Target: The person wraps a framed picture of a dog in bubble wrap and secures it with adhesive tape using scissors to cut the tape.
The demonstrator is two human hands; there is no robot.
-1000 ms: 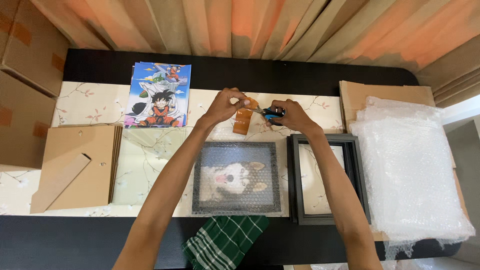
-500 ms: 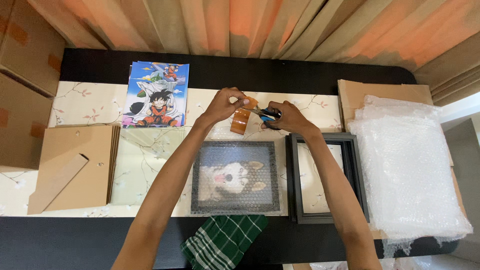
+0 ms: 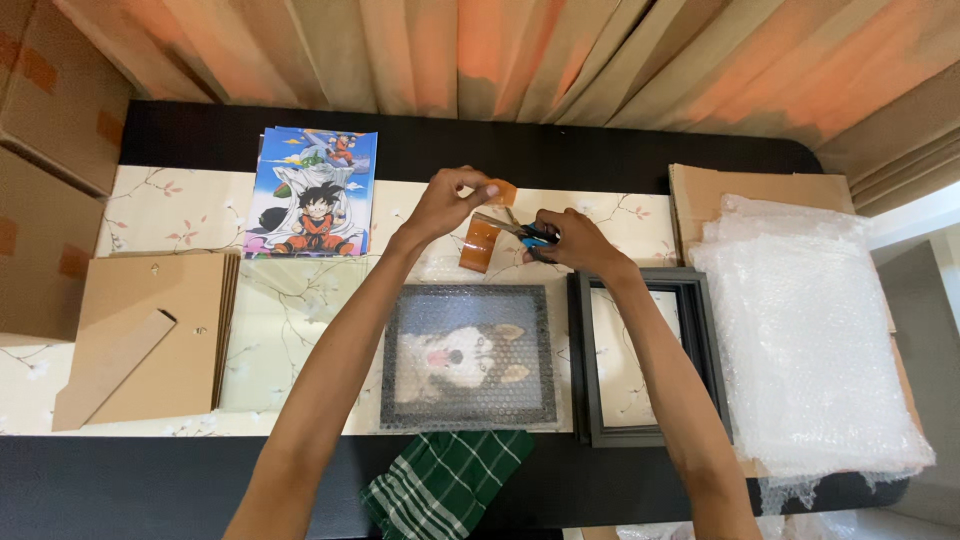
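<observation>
The bubble wrap stack (image 3: 810, 340) lies at three o'clock as before, with the wrapped dog picture (image 3: 468, 358) at six and the empty black frame (image 3: 645, 358) just beside it. My left hand (image 3: 445, 203) pinches the brown tape strip (image 3: 482, 238), which it has lifted slightly higher toward twelve. My right hand (image 3: 572, 240) grips the scissors (image 3: 520, 230), their blades now touching the tape.

One wrapped picture (image 3: 468, 358), one empty black frame (image 3: 645, 358), one scissors (image 3: 520, 231), one poster (image 3: 312, 192), one checked cloth (image 3: 445, 483).
</observation>
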